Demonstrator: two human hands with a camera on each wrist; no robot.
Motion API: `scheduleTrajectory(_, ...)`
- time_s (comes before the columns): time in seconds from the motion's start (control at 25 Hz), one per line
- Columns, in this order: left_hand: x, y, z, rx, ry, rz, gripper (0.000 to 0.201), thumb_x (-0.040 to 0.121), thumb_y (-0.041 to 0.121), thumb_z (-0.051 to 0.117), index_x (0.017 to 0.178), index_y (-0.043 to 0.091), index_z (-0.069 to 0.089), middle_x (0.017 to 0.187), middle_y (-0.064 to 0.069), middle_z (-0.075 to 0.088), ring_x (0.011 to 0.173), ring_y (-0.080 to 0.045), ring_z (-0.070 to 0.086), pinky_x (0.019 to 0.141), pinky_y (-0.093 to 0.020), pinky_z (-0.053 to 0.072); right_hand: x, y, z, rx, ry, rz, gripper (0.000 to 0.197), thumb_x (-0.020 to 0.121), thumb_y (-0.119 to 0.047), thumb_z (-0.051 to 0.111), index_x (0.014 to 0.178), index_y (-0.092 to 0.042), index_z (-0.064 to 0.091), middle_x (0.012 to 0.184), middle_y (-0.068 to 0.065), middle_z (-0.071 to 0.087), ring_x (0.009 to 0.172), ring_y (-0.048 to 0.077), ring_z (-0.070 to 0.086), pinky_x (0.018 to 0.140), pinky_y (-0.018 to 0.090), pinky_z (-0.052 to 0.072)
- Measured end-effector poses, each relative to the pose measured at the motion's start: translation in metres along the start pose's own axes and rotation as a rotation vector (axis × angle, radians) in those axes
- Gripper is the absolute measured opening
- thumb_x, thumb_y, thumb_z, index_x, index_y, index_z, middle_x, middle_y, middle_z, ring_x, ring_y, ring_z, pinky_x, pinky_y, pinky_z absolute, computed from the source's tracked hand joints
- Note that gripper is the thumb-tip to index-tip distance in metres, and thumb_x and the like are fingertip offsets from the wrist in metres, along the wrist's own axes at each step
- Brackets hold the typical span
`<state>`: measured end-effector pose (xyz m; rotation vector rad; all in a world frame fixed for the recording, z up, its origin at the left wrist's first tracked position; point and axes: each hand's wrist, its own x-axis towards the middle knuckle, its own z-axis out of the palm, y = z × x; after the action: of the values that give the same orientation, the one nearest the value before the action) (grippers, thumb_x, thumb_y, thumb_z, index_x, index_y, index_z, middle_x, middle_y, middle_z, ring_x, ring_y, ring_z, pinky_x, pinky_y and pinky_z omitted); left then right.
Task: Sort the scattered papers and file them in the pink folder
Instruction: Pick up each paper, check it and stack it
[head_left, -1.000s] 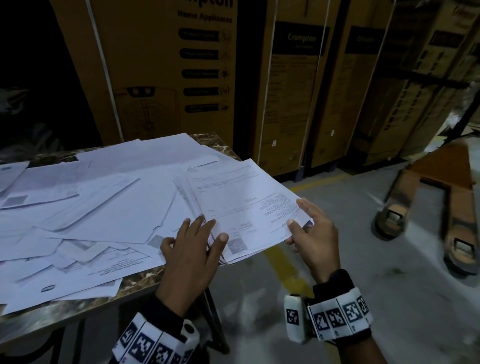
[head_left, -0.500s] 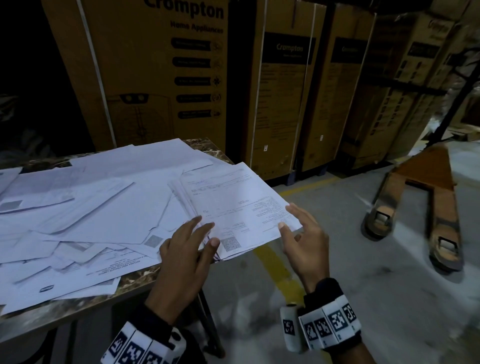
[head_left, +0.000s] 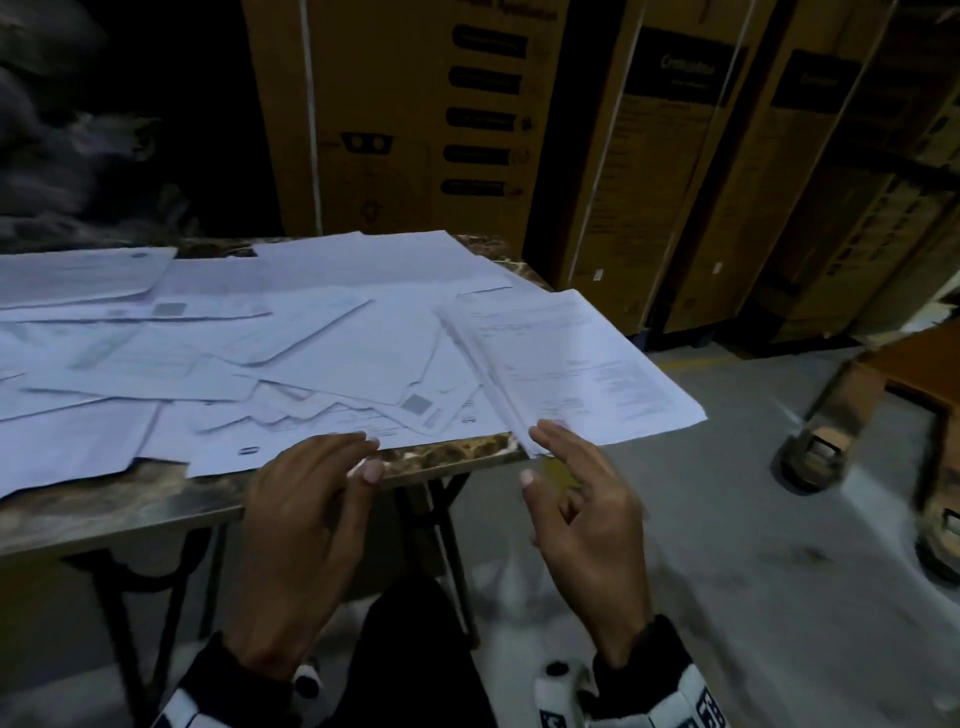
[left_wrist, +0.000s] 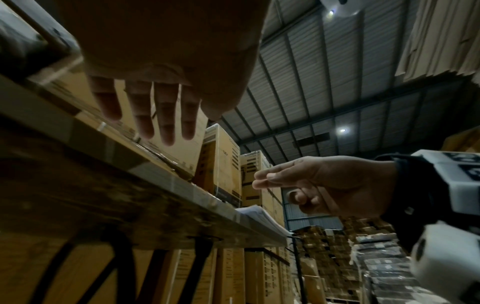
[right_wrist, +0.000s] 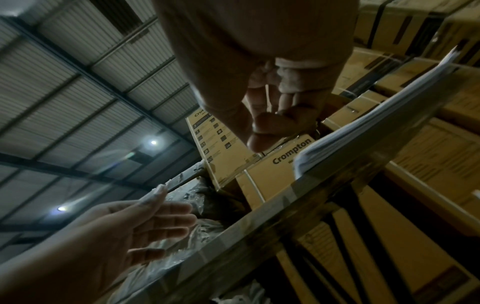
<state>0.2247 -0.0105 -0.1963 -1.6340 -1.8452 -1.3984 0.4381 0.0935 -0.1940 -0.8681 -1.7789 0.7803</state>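
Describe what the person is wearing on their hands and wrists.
Both the left hand and right hand are bare, with no gloves. Dark long sleeves reach each wrist. Each wrist carries a white band printed with black square coded markers, and a small white camera unit sits beside the right band.

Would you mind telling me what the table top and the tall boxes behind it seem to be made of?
Table top: probably polished marble or a marble-look laminate, going by its mottled brown veining and sheen. Tall boxes: plain brown corrugated cardboard, matte, with printed labels and strapping.

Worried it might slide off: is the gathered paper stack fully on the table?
No. The paper stack lies flat but overhangs the table corner; neither hand holds it.
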Motion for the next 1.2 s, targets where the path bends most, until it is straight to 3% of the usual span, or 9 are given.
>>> scheduleTrajectory(0.12, -0.006, -0.022, -0.036, 0.066, 0.074, -0.037, 0.029, 0.099, 0.026, 0.054, 0.094, 0.008, 0.076, 0.102, 0.003, 0.071, 0.101, -0.013, 0.064, 0.094, -0.028, 0.045, -0.007, -0.02, 0.04, 0.058, -0.084, 0.004, 0.035, 0.094, -0.02, 0.067, 0.125, -0.036, 0.065, 0.135, -0.027, 0.055, 0.057, 0.01, 0.045, 0.063, 0.045, 0.06)
scheduleTrajectory(0.2, -0.007, -0.036, -0.059, 0.088, 0.09, -0.071, 0.028, 0.098, 0.026, 0.055, 0.092, 0.009, 0.076, 0.099, 0.002, 0.073, 0.097, -0.018, 0.066, 0.087, -0.039, 0.05, -0.002, -0.035, 0.065, 0.047, -0.138, -0.062, 0.032, 0.093, -0.022, 0.066, 0.122, -0.035, 0.066, 0.135, -0.025, 0.056, 0.073, 0.0, 0.051, 0.075, 0.034, 0.057)
scheduleTrajectory(0.32, -0.003, -0.057, -0.098, 0.116, 0.048, -0.078, 0.031, 0.097, 0.029, 0.054, 0.091, 0.008, 0.076, 0.095, 0.002, 0.073, 0.093, -0.011, 0.063, 0.084, -0.028, 0.046, 0.013, -0.055, 0.099, -0.007, -0.232, -0.13, 0.03, 0.094, -0.026, 0.064, 0.123, -0.027, 0.068, 0.135, -0.018, 0.058, 0.096, 0.0, 0.056, 0.081, 0.018, 0.045)
scheduleTrajectory(0.44, -0.006, -0.084, -0.13, 0.191, 0.062, -0.096, 0.035, 0.095, 0.035, 0.053, 0.096, 0.009, 0.077, 0.099, -0.002, 0.074, 0.097, -0.016, 0.064, 0.086, -0.032, 0.047, 0.023, -0.074, 0.128, -0.003, -0.277, -0.133, 0.029, 0.095, -0.023, 0.065, 0.123, -0.028, 0.067, 0.131, -0.019, 0.06, 0.076, -0.011, 0.047, 0.071, 0.01, 0.041)
scheduleTrajectory(0.56, -0.018, -0.115, -0.148, 0.278, 0.003, -0.203, 0.041, 0.095, 0.041, 0.049, 0.114, 0.013, 0.073, 0.127, -0.011, 0.066, 0.116, -0.032, 0.061, 0.093, -0.046, 0.049, 0.016, -0.085, 0.159, 0.014, -0.31, -0.164, 0.028, 0.094, -0.022, 0.066, 0.122, -0.027, 0.068, 0.126, -0.02, 0.063, 0.068, -0.017, 0.045, 0.074, 0.014, 0.041)
scheduleTrajectory(0.76, -0.038, -0.138, -0.151, 0.382, -0.271, -0.238, 0.05, 0.095, 0.054, 0.04, 0.133, 0.027, 0.06, 0.154, -0.014, 0.041, 0.138, -0.035, 0.044, 0.103, -0.053, 0.04, -0.006, -0.084, 0.194, 0.065, -0.39, -0.152, 0.027, 0.092, -0.018, 0.068, 0.116, -0.028, 0.071, 0.125, -0.019, 0.063, 0.119, -0.001, 0.057, 0.088, 0.034, 0.054)
scheduleTrajectory(0.92, -0.048, -0.142, -0.146, 0.416, -0.312, -0.254, 0.053, 0.094, 0.061, 0.034, 0.131, 0.031, 0.058, 0.151, -0.001, 0.047, 0.145, -0.024, 0.037, 0.112, -0.042, 0.022, -0.015, -0.076, 0.199, 0.134, -0.373, -0.077, 0.026, 0.091, -0.016, 0.069, 0.113, -0.028, 0.074, 0.124, -0.02, 0.064, 0.117, 0.005, 0.061, 0.086, 0.05, 0.058)
scheduleTrajectory(1.04, -0.047, -0.14, -0.144, 0.419, -0.297, -0.235, 0.049, 0.093, 0.059, 0.039, 0.126, 0.03, 0.06, 0.141, 0.001, 0.056, 0.139, -0.022, 0.044, 0.11, -0.039, 0.02, -0.017, -0.072, 0.197, 0.141, -0.362, -0.06, 0.026, 0.091, -0.012, 0.07, 0.112, -0.027, 0.074, 0.123, -0.018, 0.065, 0.119, 0.006, 0.06, 0.092, 0.047, 0.056)
scheduleTrajectory(1.2, -0.052, -0.132, -0.141, 0.419, -0.228, -0.15, 0.044, 0.088, 0.049, 0.05, 0.128, 0.03, 0.056, 0.123, 0.005, 0.062, 0.134, -0.019, 0.045, 0.112, -0.039, 0.018, -0.024, -0.076, 0.19, 0.161, -0.361, -0.004, 0.027, 0.092, -0.012, 0.068, 0.11, -0.031, 0.074, 0.121, -0.022, 0.065, 0.114, 0.008, 0.063, 0.078, 0.047, 0.061)
